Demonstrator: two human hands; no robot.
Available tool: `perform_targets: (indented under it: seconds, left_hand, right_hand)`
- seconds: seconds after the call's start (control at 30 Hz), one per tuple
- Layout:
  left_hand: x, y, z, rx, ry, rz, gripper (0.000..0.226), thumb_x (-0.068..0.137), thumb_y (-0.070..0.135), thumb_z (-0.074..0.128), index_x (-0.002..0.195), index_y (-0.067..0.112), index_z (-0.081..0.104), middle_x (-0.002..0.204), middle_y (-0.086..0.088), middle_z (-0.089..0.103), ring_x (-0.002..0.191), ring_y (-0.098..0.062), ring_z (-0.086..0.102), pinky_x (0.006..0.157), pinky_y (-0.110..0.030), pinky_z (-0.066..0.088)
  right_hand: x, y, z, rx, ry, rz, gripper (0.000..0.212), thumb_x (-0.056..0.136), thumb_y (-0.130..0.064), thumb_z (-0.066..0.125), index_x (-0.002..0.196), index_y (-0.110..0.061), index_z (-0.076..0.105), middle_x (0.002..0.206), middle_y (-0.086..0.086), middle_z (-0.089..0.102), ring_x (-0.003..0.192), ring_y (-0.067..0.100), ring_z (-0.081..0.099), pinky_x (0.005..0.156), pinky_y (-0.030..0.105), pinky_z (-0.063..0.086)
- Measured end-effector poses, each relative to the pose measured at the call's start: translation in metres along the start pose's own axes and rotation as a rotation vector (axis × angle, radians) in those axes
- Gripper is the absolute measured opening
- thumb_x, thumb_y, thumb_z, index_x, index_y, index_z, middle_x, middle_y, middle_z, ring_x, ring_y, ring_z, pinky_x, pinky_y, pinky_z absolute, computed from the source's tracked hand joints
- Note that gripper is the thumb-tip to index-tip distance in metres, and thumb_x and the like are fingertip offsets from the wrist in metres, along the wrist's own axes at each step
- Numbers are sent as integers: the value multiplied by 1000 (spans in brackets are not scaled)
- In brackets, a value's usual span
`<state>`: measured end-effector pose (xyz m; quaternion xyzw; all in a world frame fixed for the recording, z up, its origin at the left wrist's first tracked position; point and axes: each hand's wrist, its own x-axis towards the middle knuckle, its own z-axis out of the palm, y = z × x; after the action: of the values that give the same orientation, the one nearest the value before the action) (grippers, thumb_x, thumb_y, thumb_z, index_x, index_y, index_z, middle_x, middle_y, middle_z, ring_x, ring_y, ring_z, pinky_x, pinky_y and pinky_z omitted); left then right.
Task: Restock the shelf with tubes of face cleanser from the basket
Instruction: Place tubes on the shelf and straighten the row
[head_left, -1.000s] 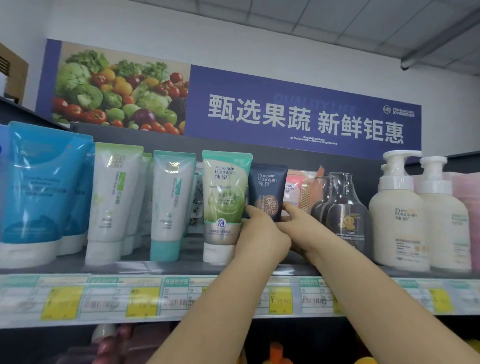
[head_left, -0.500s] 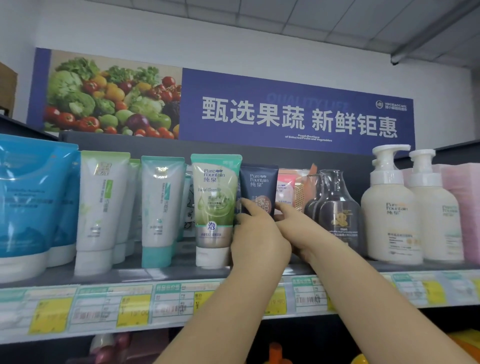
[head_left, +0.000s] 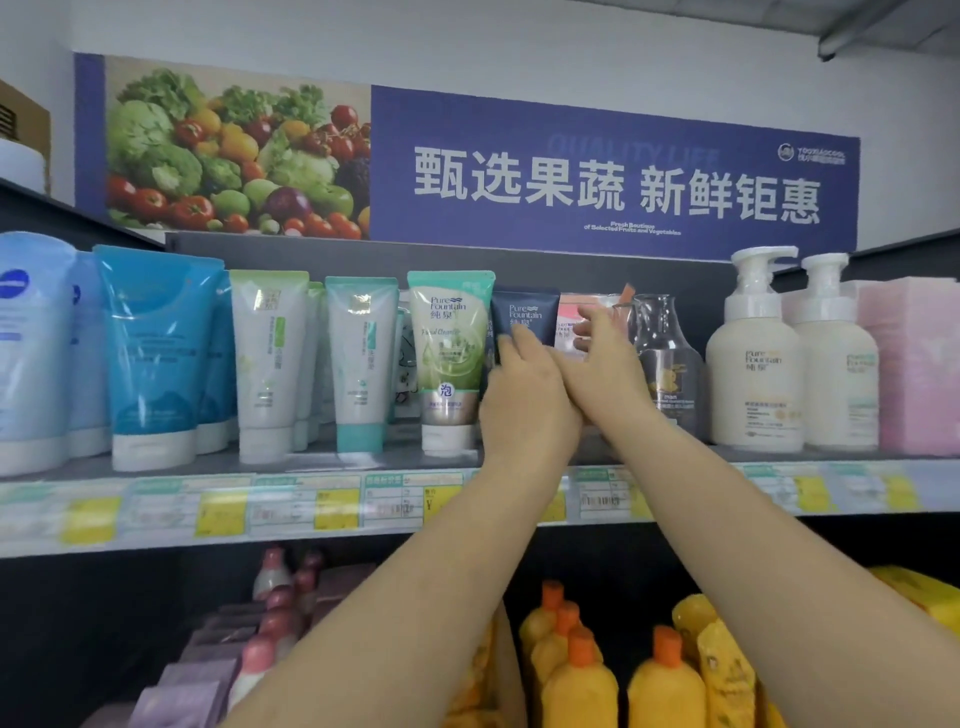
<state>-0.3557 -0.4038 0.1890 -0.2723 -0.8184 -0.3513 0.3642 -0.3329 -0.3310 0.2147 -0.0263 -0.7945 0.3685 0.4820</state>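
**Right hand slides past the navy tube**

Since a second ago the right hand (head_left: 597, 364) has reached further behind. Shelf (head_left: 156, 470) carries everything; left hand (head_left: 524, 400) grips the navy tube (head_left: 524, 317), right grip's fingers spread, empty. Nudging leftward could topple the green tube (head_left: 447, 358) beside the grip.

The dark blue tube (head_left: 524, 317) under my left hand (head_left: 527, 410) looks like matt, smooth plastic. The green tube (head_left: 448, 358) beside it is glossy plastic with a shiny metallic band low down. The clear bottle (head_left: 667, 358) near my right hand (head_left: 602, 364) looks like glass or clear plastic. The pump bottles (head_left: 753, 379) are smooth cream plastic. The shelf (head_left: 171, 467) is grey and matt; its price labels (head_left: 332, 501) look like paper.
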Motion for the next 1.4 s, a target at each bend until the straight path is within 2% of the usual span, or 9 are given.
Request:
perform_targets:
  seconds: [0.07,0.13,0.33,0.5,0.63,0.87,0.93,1.13,1.4]
  left_hand:
    - [-6,2,-5,-12,7,99,75,87,20,56,146,5,13,149,-12,28,126,-28,42,94,-39,42]
    - [-17,3,-10,-22,24,197,75,85,19,58,147,7,16,150,-10,28,132,-27,35,99,-39,39]
    - [-83,-18,-11,-38,176,455,81,66,10,74,137,-4,38,138,-22,46,126,-35,46,105,-44,36]
    - [-157,-54,-8,-37,147,458,66,77,11,48,140,12,25,144,-20,38,135,-35,32,113,-48,20]
    - [-225,-96,-6,-27,-1,378,67,77,8,49,139,17,27,149,-21,29,138,-37,21,113,-53,18]
    - [-328,-165,13,103,-278,259,57,80,7,52,136,6,44,144,-27,35,133,-45,31,107,-57,25]
    - [-356,-181,23,138,-350,250,56,80,7,53,135,5,45,143,-27,36,133,-46,32,106,-58,27]
    - [-445,-221,47,200,-631,183,74,68,5,58,136,11,30,145,-25,33,133,-43,29,109,-53,20]
    - [-555,-274,66,223,-940,101,76,64,3,63,135,7,36,143,-24,37,132,-43,28,107,-58,26]
  right_hand:
    - [-11,-4,-8,-52,24,-60,50,85,-26,64,130,-13,45,111,2,53,103,19,52,89,34,45]
    - [-24,-4,-14,-101,42,-109,46,85,-24,61,128,-13,47,119,6,56,108,23,54,91,38,46]
    - [-93,7,-18,-189,16,-333,42,86,-7,58,126,-13,53,121,2,57,109,5,47,90,5,33]
    - [-173,26,-1,-209,-32,-328,50,82,-6,62,130,-9,48,125,3,54,119,14,46,104,26,36]
    - [-242,54,21,-227,-150,-272,51,84,-7,58,134,-7,47,134,11,50,128,23,43,108,39,36]
    - [-357,111,71,-174,-395,10,48,83,-5,55,131,-4,49,133,15,49,125,26,43,103,26,30]
    - [-386,128,81,-184,-454,54,50,79,-3,55,129,-2,51,130,19,51,123,29,44,103,29,31]
    - [-470,178,94,-244,-627,197,54,76,-4,55,131,-4,51,129,19,52,120,34,48,101,32,32]
    - [-571,229,100,-334,-767,309,55,73,-3,55,128,-6,53,126,20,54,114,36,50,98,55,40]
